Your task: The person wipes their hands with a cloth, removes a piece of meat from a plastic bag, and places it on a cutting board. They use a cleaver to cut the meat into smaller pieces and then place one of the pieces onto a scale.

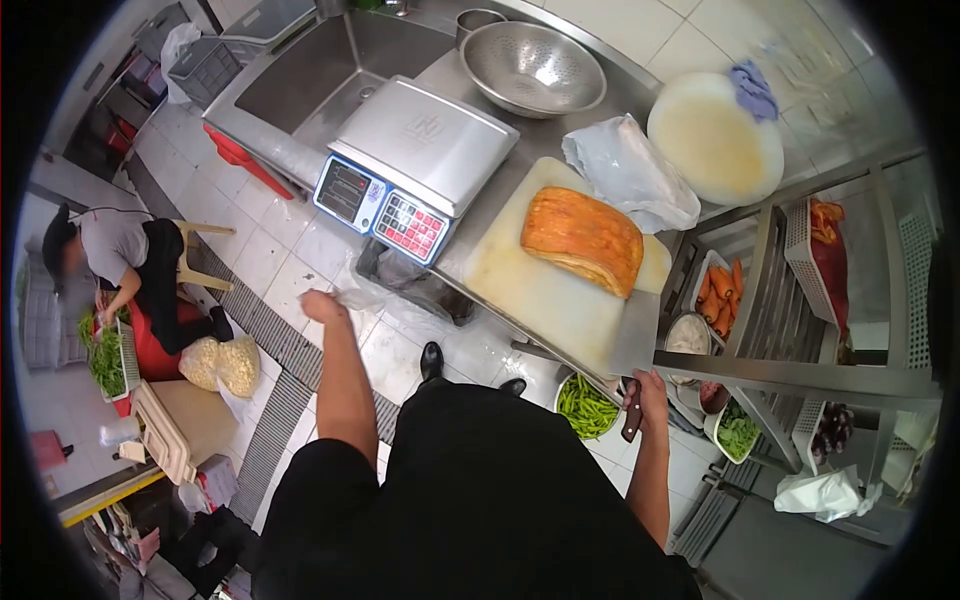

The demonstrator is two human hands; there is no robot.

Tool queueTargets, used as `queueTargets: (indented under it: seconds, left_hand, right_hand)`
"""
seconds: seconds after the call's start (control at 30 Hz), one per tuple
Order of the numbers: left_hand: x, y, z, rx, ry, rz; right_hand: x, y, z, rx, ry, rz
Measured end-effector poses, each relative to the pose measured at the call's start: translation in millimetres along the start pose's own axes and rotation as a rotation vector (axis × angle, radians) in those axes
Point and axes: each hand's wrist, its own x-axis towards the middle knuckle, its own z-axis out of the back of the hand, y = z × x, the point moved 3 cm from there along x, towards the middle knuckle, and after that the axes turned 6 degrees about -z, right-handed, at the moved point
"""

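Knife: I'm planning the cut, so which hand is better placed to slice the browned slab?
Probably the right hand: it grips the knife by its handle, blade near the slab on the board. The left hand is out by the scale, farther from the slab.

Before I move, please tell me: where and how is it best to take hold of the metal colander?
Probably best by the right side of its rim, coming from above, with thumb inside and fingers under the lip. The colander sits open side up, and a small metal pot crowds its left side.
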Motion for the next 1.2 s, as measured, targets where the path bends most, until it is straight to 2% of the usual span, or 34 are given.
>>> queueTargets:
  seconds: [0.07, 0.13, 0.17, 0.23, 0.27, 0.33, 0.4, 0.5, 0.53, 0.6, 0.63, 0.7, 0.73, 0.8, 0.87, 0.9, 0.97, 1.0, 1.03, 1.07, 1.1, 1.17, 1.2]
  left_hand:
    - [-13.6, 41.8, -24.3, -0.149, -0.196, 0.267]
    - [-36.5, 48.9, -44.7, -0.232, 0.057, 0.658]
    - [-46.2, 44.0, -56.1, -0.231, 0.054, 0.668]
    - [-63.5, 45.6, -77.9, 0.089, 0.369, 0.787]
    - [-63.9, 48.3, -77.2, 0.090, 0.374, 0.793]
    - [-67.4, 52.3, -77.3, 0.007, 0.625, 0.809]
    - [-70.9, 28.0, -67.9, 0.068, 0.653, 0.732]
    - [-48.1, 53.1, -48.2, 0.576, 1.013, 0.696]
    - [-51.3, 50.1, -41.9, 0.581, 1.010, 0.693]
    - [-60.9, 38.7, -29.7, 0.682, 1.038, 0.531]
    - [-55.8, 54.0, -21.4, 0.748, 1.031, 0.451]
    - [-65.0, 46.4, -14.8, 1.047, 1.338, 0.511]
    - [-80.7, 31.9, -17.3, 1.041, 1.369, 0.497]
    - [-139.8, -27.2, -21.6, 0.721, 2.043, 0.785]
    - [-218.1, -132.3, -44.2, 0.535, 2.182, 0.684]
    - [-243.5, -160.9, -62.2, 0.366, 2.230, 0.579]
    - [-284.3, -194.4, -109.8, 0.320, 2.105, 0.362]
    - [-297.5, -200.6, -142.2, 0.236, 2.075, 0.091]
    - [-309.9, -201.7, -172.6, 0.204, 1.948, -0.146]
    - [-317.8, -176.5, -208.5, 0.164, 1.817, -0.193]
    - [-323.4, -182.3, -234.7, 0.286, 1.739, -0.291]
    - [-335.4, -181.3, -272.3, 0.411, 1.633, -0.434]
    - [-340.0, -178.3, -284.2, 0.410, 1.643, -0.446]
  right_hand:
    - [-4.0, 2.9, -4.8, -0.017, -0.023, -0.003]
    - [-7.2, 4.7, -9.8, -0.003, -0.033, 0.009]
    - [-8.7, 6.3, -12.6, -0.010, -0.041, 0.009]
    - [-12.8, 7.6, -16.4, -0.035, -0.065, 0.010]
    - [-14.6, 8.3, -17.8, -0.035, -0.073, 0.010]
    - [-17.6, 8.3, -19.4, -0.035, -0.059, 0.013]
    - [-18.0, 4.1, -17.7, -0.041, -0.049, 0.017]
    - [-16.6, -1.7, -16.5, -0.047, -0.030, 0.013]
    - [-15.8, -3.9, -16.5, -0.046, -0.025, 0.007]
    - [-15.6, -5.3, -16.3, -0.032, -0.022, 0.001]
    - [-15.0, -4.4, -15.7, -0.020, -0.024, 0.002]
    - [-11.5, -7.2, -13.7, -0.041, -0.029, 0.005]
    - [-12.7, -6.4, -9.3, -0.063, -0.045, 0.011]
    - [-15.4, -5.9, -7.6, -0.018, -0.088, 0.026]
    - [-11.9, -6.8, -5.3, -0.076, -0.072, 0.075]
    - [-12.8, -4.7, -4.1, -0.062, -0.088, 0.079]
    - [-12.5, -0.6, -6.0, -0.055, -0.033, 0.087]
    - [-11.5, -0.9, -4.7, -0.043, -0.036, 0.092]
    - [-9.8, -1.4, -3.2, -0.039, -0.031, 0.091]
    - [-8.5, -1.8, -2.5, -0.034, -0.027, 0.089]
    - [-14.4, 2.2, -3.7, -0.046, -0.040, 0.095]
    - [-15.0, -3.0, 3.5, -0.070, -0.046, 0.136]
    - [-15.0, -5.5, 7.0, -0.109, -0.049, 0.171]
